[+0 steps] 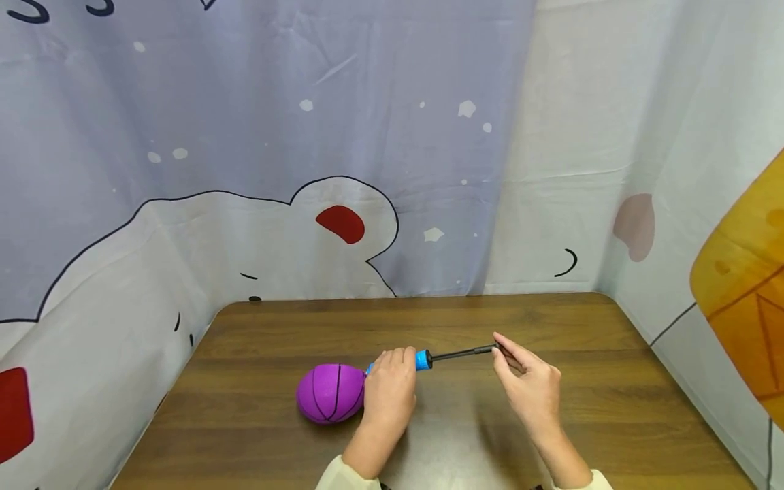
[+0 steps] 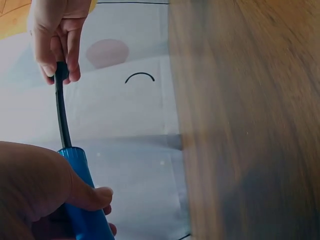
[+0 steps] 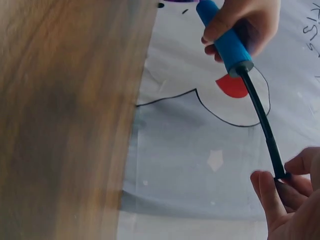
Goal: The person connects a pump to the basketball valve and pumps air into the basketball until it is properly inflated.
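Two hands (image 1: 388, 389) (image 1: 534, 391) hold one pump (image 1: 423, 360) beside one ball (image 1: 331, 395).

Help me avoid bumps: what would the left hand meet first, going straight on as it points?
Beyond the blue pump it grips, the left hand would probably meet the curtain behind the table; depth is unclear.

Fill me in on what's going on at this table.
A person's left hand grips the blue barrel of what looks like a hand pump. The right hand pinches the end of its black rod, which extends out of the barrel. A purple ball is at the barrel's other end; whether they are joined is unclear.
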A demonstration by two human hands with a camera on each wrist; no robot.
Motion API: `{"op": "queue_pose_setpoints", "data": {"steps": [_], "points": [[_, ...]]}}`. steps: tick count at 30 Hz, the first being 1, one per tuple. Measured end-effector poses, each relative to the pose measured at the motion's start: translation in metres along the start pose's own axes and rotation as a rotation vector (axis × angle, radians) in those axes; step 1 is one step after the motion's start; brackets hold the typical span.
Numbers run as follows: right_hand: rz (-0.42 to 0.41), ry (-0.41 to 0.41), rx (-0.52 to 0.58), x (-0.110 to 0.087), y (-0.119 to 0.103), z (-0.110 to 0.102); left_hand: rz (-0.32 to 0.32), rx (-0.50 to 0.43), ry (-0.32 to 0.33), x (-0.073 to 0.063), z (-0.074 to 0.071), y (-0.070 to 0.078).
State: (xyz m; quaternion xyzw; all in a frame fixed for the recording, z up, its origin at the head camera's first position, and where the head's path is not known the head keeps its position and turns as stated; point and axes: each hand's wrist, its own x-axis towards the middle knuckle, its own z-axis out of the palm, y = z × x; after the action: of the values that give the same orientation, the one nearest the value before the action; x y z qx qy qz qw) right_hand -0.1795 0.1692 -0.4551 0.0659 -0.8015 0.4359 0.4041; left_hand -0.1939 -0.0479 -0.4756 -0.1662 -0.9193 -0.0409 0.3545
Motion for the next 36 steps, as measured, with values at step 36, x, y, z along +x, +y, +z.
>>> {"op": "queue_pose_setpoints", "data": {"steps": [36], "points": [[-0.059,0.013,0.011,-0.001,-0.006,0.009,-0.03,-0.025,-0.031,0.003,-0.001,0.0]]}}
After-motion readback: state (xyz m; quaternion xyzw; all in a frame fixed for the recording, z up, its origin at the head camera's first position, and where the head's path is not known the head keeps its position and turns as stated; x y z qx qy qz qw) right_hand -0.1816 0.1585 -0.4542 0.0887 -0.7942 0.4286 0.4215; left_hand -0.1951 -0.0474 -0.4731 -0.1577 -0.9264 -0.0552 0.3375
